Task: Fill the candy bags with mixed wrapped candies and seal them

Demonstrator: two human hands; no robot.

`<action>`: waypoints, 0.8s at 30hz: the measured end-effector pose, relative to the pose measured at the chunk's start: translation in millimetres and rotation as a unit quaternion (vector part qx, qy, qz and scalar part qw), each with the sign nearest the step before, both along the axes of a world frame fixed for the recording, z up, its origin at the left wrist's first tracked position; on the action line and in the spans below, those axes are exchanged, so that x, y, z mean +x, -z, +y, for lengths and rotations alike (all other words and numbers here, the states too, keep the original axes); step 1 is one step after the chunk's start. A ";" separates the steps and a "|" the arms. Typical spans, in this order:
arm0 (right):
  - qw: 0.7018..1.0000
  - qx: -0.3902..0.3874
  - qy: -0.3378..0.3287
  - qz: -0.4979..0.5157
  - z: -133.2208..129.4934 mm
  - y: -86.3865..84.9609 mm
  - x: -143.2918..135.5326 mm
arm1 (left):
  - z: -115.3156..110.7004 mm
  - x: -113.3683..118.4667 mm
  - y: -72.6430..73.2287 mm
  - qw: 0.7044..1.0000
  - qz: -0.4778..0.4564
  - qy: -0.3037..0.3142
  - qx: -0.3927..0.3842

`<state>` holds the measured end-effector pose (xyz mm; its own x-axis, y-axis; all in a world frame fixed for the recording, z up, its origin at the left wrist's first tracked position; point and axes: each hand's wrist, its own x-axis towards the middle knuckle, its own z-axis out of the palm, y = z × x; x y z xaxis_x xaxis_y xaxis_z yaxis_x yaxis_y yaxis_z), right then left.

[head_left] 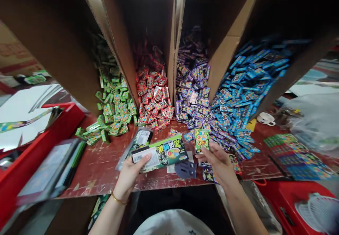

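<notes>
My left hand (135, 168) grips the left end of a long green and black printed package (169, 152), thumb on top. My right hand (215, 157) holds a small green packet (201, 140) upright between thumb and fingers, just right of the package's end. Under and behind the long package lies another package in a clear sleeve (141, 138). A dark blue flat piece (185, 169) rests on the table below the package's right end. Purple packets (209, 174) lie partly beneath my right hand.
Cardboard dividers (176, 44) separate heaps of green (119, 104), red (156, 101), purple (194, 97) and blue packets (243, 86). A red tray (60, 122) stands left. Colourful strips (302, 157), a plastic bag (315, 118) and a red stool (299, 199) are right.
</notes>
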<state>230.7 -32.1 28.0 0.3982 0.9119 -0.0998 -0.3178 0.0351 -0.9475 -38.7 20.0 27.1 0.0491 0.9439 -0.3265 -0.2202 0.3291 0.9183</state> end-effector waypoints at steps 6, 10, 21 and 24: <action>0.994 0.038 -0.043 -0.089 10.0 0.8 -18.4 | 6.1 1.0 9.0 0.999 -0.011 -0.002 -0.045; 0.989 0.030 -0.067 -0.128 9.6 9.6 -18.0 | 10.9 2.1 14.6 0.998 -0.031 -0.026 -0.049; 0.989 0.015 -0.037 -0.140 16.0 9.9 -11.2 | 15.3 -4.1 -1.1 0.999 0.028 0.010 -0.017; 0.991 0.030 -0.027 -0.127 18.5 7.0 -14.6 | 13.0 -3.0 -2.8 1.000 0.017 0.007 -0.016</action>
<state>216.0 -13.7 21.1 0.3531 0.9341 0.0524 -0.0733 0.0835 -0.9938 -41.7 33.0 30.0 0.0502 0.9323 -0.3583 -0.1850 0.3612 0.9139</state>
